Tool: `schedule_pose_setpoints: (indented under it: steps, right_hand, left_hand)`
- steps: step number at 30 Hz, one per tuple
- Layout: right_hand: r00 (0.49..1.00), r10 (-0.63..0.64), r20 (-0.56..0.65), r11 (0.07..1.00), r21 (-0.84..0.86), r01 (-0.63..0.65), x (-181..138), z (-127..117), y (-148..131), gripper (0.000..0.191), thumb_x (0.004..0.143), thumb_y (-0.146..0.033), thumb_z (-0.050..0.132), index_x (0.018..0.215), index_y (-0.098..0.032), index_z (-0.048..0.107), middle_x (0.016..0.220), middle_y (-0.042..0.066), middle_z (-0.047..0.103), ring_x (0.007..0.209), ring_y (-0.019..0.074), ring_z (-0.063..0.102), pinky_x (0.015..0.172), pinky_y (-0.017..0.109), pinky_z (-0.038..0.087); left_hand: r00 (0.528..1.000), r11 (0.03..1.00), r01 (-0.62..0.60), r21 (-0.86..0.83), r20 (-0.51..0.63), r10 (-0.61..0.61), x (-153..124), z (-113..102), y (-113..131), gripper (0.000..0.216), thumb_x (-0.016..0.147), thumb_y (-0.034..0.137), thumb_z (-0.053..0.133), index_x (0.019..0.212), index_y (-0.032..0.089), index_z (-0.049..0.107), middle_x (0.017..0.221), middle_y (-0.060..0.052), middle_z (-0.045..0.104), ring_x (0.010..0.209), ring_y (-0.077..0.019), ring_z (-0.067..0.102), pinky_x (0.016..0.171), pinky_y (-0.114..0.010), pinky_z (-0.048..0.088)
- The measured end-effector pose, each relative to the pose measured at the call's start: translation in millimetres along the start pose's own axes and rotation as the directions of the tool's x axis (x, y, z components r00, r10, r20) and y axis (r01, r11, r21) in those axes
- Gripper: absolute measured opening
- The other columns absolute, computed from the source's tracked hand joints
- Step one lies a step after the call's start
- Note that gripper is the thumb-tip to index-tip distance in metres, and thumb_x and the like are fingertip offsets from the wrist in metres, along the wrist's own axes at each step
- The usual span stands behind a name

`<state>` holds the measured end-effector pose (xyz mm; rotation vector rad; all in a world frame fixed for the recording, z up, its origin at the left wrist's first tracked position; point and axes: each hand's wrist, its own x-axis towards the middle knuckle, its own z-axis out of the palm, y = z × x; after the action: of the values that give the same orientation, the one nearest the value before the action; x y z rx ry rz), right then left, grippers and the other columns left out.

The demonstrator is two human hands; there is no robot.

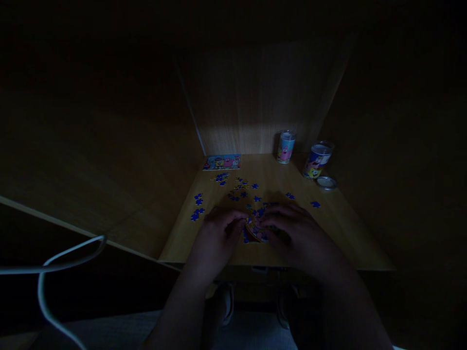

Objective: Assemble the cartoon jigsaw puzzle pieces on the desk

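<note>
A partly joined jigsaw puzzle (255,235) lies near the front edge of the wooden surface, between my hands. My left hand (224,228) is at its left side, thumb and index finger pinched together at the upper left part. Over the right side rests my right hand (288,223), its fingers bent and closed at the puzzle's upper middle. The dim light and my fingers hide whether a piece is in either pinch. Loose blue puzzle pieces (257,199) lie just beyond my hands, and more pieces (197,214) are off to the left.
At the back left lies a cartoon picture card (222,162). Two cartoon-printed cans, one slimmer (286,148) and one wider (318,160), stand at the back right, with a round lid (326,183) before them. Wooden panels enclose the surface. A white cable (42,291) hangs at lower left.
</note>
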<state>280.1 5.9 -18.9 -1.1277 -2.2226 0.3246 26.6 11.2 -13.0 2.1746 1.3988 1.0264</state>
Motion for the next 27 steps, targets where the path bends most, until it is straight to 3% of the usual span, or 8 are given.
schedule_pose_setpoints:
  steps: [16, 23, 27]
  right_hand:
    - [1.0, 0.013, -0.004, 1.0, 0.015, -0.013, 0.3, -1.3, -2.1, 0.014, 0.108, -0.026, 0.072, 0.117, -0.032, 0.081, 0.131, 0.003, 0.082, 0.124, 0.0259, 0.074, 0.114, 0.053, 0.059]
    - [1.0, 0.003, -0.002, 1.0, 0.006, -0.003, -0.7, 0.5, 1.5, 0.015, 0.108, -0.025, 0.071, 0.118, -0.031, 0.08, 0.132, 0.003, 0.081, 0.124, 0.0264, 0.074, 0.114, 0.054, 0.059]
    - [1.0, -0.009, 0.0, 1.0, 0.012, 0.009, -0.6, 1.2, 2.5, 0.015, 0.108, -0.024, 0.071, 0.116, -0.032, 0.08, 0.131, 0.003, 0.082, 0.123, 0.0264, 0.074, 0.111, 0.053, 0.06]
  left_hand:
    - [0.997, 0.996, 0.071, -0.045, 0.032, -0.07, 1.0, -1.6, 1.3, 0.017, 0.105, 0.019, 0.07, 0.103, 0.03, 0.083, 0.101, -0.001, 0.086, 0.097, -0.0236, 0.081, 0.091, -0.038, 0.063]
    - [0.999, 0.999, 0.02, -0.028, 0.031, -0.019, 1.3, -0.9, -2.3, 0.028, 0.102, 0.018, 0.071, 0.123, 0.031, 0.085, 0.109, -0.003, 0.087, 0.104, -0.0254, 0.08, 0.097, -0.043, 0.063]
    - [0.997, 0.999, 0.025, -0.024, 0.068, -0.023, 2.2, -3.0, 0.6, 0.022, 0.102, 0.018, 0.069, 0.109, 0.03, 0.086, 0.102, -0.002, 0.086, 0.096, -0.0238, 0.079, 0.092, -0.041, 0.064]
